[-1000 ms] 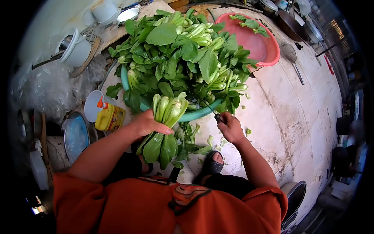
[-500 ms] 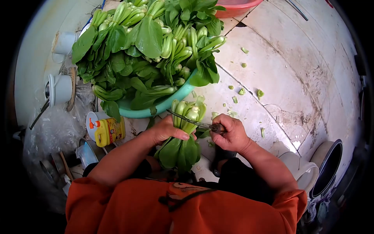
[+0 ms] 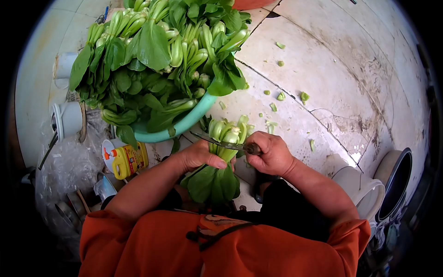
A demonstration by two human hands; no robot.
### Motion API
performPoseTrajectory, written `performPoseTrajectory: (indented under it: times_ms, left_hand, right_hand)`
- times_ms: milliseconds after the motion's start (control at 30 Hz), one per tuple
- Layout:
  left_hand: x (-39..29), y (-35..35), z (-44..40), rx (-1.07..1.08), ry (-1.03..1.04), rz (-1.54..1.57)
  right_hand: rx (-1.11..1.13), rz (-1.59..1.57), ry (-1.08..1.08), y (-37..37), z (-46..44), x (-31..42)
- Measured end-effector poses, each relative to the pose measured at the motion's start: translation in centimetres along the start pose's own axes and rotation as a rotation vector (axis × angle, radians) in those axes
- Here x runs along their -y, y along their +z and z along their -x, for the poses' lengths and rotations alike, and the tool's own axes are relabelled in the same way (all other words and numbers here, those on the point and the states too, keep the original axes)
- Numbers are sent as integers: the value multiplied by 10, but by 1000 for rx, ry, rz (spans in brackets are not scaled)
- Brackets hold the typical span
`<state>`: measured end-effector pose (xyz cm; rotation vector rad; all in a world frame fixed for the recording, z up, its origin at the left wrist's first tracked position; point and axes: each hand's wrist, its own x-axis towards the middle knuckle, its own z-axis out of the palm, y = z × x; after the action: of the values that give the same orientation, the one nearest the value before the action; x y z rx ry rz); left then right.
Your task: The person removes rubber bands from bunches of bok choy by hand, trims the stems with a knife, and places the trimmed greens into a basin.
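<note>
A head of bok choy (image 3: 213, 182) is in my left hand (image 3: 203, 156), root end up and leaves hanging down. My left fingers wrap round its stalks, the thumb across the front. My right hand (image 3: 270, 153) is closed on the wooden handle of a knife (image 3: 221, 144). The blade lies across the pale stalks just under the root end, its tip pointing left past the bok choy. Beyond my hands, a green basin (image 3: 184, 122) is heaped with more bok choy (image 3: 154, 48).
Green trimmings (image 3: 281, 96) lie scattered on the tiled floor (image 3: 332, 60). At left stand a yellow bottle (image 3: 128, 160), a white pot (image 3: 69, 119) and crumpled clear plastic (image 3: 69, 157). A white bucket (image 3: 362, 189) and a dark-lined pot (image 3: 396, 180) are at right. A red basin (image 3: 251, 3) shows at the top.
The view has shifted, so the heaped basin sits further left and up. The knife is still across the stalks, and my right hand is slightly higher and closer to the bok choy.
</note>
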<state>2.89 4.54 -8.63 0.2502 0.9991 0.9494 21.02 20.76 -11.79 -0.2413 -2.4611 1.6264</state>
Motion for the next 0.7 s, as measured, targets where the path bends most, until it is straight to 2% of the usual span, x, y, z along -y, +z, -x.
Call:
performPoseTrajectory:
  times_ms: [167, 400, 567, 700]
  left_hand:
    - [-1, 5, 9, -40, -62, 38]
    - [7, -1, 10, -104, 3, -13]
    - [5, 1, 11, -80, -10, 13]
    - [6, 4, 7, -95, 21, -25]
  right_hand:
    - [-9, 44, -12, 3, -4, 3]
    - [-17, -12, 12, 2, -5, 6]
    - [66, -174, 135, -4, -7, 14]
    - [70, -278, 99, 3, -6, 11]
